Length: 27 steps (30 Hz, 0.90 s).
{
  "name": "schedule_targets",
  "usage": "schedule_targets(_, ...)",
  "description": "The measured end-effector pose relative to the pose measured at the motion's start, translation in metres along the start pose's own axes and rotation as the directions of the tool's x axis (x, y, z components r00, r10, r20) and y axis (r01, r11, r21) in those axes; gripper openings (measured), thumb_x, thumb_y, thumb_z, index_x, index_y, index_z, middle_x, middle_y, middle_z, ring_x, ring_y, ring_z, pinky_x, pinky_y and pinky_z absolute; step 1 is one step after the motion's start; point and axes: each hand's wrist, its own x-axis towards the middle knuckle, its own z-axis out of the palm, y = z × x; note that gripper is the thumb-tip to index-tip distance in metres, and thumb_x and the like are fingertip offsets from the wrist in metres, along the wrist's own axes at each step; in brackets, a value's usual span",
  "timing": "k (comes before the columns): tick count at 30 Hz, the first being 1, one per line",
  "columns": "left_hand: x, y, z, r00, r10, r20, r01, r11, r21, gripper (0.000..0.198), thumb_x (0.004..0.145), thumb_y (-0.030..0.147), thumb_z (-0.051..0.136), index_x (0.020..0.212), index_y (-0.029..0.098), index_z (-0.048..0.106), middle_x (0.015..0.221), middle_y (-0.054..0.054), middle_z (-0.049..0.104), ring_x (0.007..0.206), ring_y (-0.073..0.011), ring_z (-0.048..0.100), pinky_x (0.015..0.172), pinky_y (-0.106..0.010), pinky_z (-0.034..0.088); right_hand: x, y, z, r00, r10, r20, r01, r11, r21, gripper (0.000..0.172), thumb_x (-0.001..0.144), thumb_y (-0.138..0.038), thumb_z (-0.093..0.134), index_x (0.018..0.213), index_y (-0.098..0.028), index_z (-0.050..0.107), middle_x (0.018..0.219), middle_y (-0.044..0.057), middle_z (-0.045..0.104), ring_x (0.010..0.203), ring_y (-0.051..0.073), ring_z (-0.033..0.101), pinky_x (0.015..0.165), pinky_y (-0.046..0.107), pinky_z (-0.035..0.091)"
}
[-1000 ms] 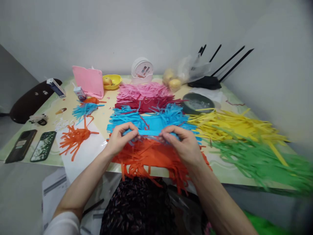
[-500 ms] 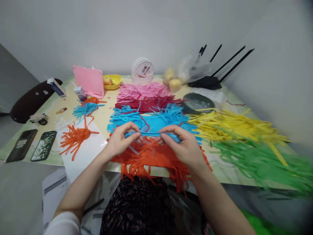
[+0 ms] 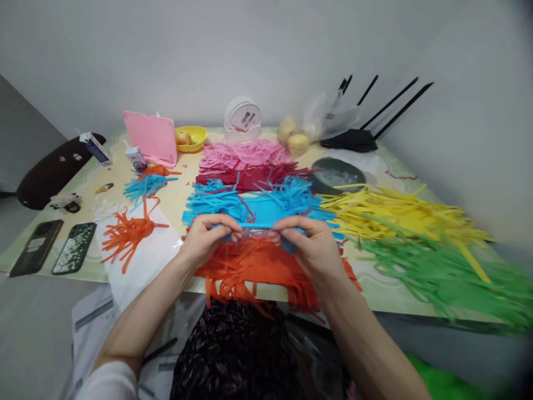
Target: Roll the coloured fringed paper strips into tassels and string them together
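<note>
Between my two hands stretches a narrow blue paper strip, pinched at both sides and held level above the table. My left hand is closed on its left part, and my right hand grips the right part; fingers hide its ends. Just behind lies a pile of fringed blue paper. Under and in front of my hands spreads fringed orange paper, some of it hanging over the table's front edge. Farther back are dark red fringed paper and pink fringed paper.
Yellow fringe and green fringe lie at right, beside a dark bowl. At left are an orange tassel, a blue tassel and two phones. A pink tablet case and black router stand behind.
The blue strip looks flatter and more opened out between my fingertips. Both hands have shifted only slightly, and the orange fringe at the front edge has moved a little.
</note>
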Motion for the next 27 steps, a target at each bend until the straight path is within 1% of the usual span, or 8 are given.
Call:
schedule_targets(4, -0.005, 0.010, -0.008, 0.983, 0.132, 0.125, -0.161, 0.948, 0.273, 0.016, 0.081, 0.021, 0.061, 0.072, 0.018, 0.075, 0.073, -0.005, 0.071, 0.074, -0.0178, 0.065, 0.076, -0.031, 0.051, -0.005, -0.008, 0.004, 0.990, -0.141, -0.016, 0.137, 0.978, -0.156, 0.016, 0.076, -0.016, 0.062, 0.071, -0.023, 0.076, 0.066, 0.002, 0.074, 0.057, 0.016, 0.068, 0.055, 0.027, 0.056)
schedule_targets(9, -0.003, 0.044, -0.009, 0.913, 0.256, 0.317, -0.404, 0.665, 0.629, 0.016, 0.088, 0.026, 0.059, 0.085, 0.021, 0.074, 0.115, -0.009, 0.073, 0.119, -0.0264, 0.059, 0.109, -0.044, 0.038, -0.007, -0.026, 0.007, 0.875, -0.415, 0.251, 0.484, 0.773, -0.411, 0.026, 0.075, -0.008, 0.055, 0.073, -0.024, 0.075, 0.069, 0.001, 0.075, 0.066, 0.017, 0.071, 0.066, 0.030, 0.058)
schedule_targets(12, 0.001, 0.049, -0.003, 0.901, 0.154, 0.405, -0.405, 0.628, 0.665, 0.015, 0.088, 0.026, 0.063, 0.097, 0.023, 0.074, 0.104, -0.007, 0.075, 0.113, -0.0239, 0.062, 0.105, -0.040, 0.041, -0.007, -0.029, 0.010, 0.792, -0.484, 0.373, 0.608, 0.679, -0.411, 0.030, 0.077, -0.006, 0.053, 0.078, -0.025, 0.076, 0.072, 0.001, 0.076, 0.069, 0.017, 0.072, 0.069, 0.030, 0.059)
schedule_targets(14, 0.004, 0.045, -0.002, 0.895, 0.053, 0.442, -0.369, 0.645, 0.669, 0.015, 0.089, 0.029, 0.063, 0.094, 0.022, 0.075, 0.093, -0.007, 0.076, 0.096, -0.0208, 0.067, 0.093, -0.034, 0.047, -0.009, -0.029, 0.010, 0.777, -0.467, 0.422, 0.624, 0.653, -0.429, 0.030, 0.077, -0.007, 0.053, 0.080, -0.027, 0.076, 0.075, 0.001, 0.076, 0.073, 0.018, 0.073, 0.072, 0.031, 0.060)
schedule_targets(17, 0.006, 0.038, -0.005, 0.894, 0.048, 0.445, -0.390, 0.570, 0.723, 0.018, 0.091, 0.031, 0.060, 0.088, 0.021, 0.074, 0.085, -0.006, 0.074, 0.083, -0.0187, 0.064, 0.086, -0.033, 0.047, -0.008, -0.035, 0.002, 0.819, -0.354, 0.451, 0.556, 0.682, -0.475, 0.027, 0.080, -0.011, 0.055, 0.087, -0.027, 0.076, 0.085, 0.003, 0.078, 0.081, 0.019, 0.074, 0.078, 0.033, 0.060)
schedule_targets(22, 0.006, 0.031, -0.008, 0.855, 0.260, 0.448, -0.510, 0.266, 0.818, 0.015, 0.091, 0.025, 0.058, 0.088, 0.025, 0.072, 0.082, -0.003, 0.074, 0.090, -0.0196, 0.063, 0.110, -0.051, 0.032, 0.012, -0.048, -0.011, 0.939, -0.033, 0.341, 0.190, 0.880, -0.436, 0.034, 0.087, -0.035, 0.063, 0.119, -0.025, 0.069, 0.110, 0.007, 0.075, 0.097, 0.022, 0.072, 0.084, 0.033, 0.059)
schedule_targets(24, 0.003, 0.030, -0.008, 0.827, 0.270, 0.494, -0.553, 0.228, 0.801, 0.018, 0.093, 0.023, 0.055, 0.091, 0.028, 0.072, 0.087, -0.002, 0.076, 0.094, -0.0193, 0.064, 0.110, -0.054, 0.032, 0.022, -0.046, -0.008, 0.909, 0.093, 0.405, 0.108, 0.888, -0.446, 0.027, 0.084, -0.042, 0.068, 0.103, -0.023, 0.075, 0.093, 0.004, 0.077, 0.085, 0.020, 0.073, 0.073, 0.030, 0.059)
schedule_targets(27, -0.002, 0.024, -0.014, 0.801, 0.270, 0.535, -0.586, 0.164, 0.794, 0.021, 0.094, 0.023, 0.053, 0.100, 0.029, 0.072, 0.098, -0.004, 0.077, 0.099, -0.0204, 0.066, 0.109, -0.055, 0.036, 0.029, -0.035, 0.002, 0.783, 0.252, 0.568, -0.058, 0.939, -0.338, 0.029, 0.083, -0.047, 0.068, 0.087, -0.020, 0.074, 0.066, 0.000, 0.073, 0.059, 0.015, 0.067, 0.056, 0.025, 0.053)
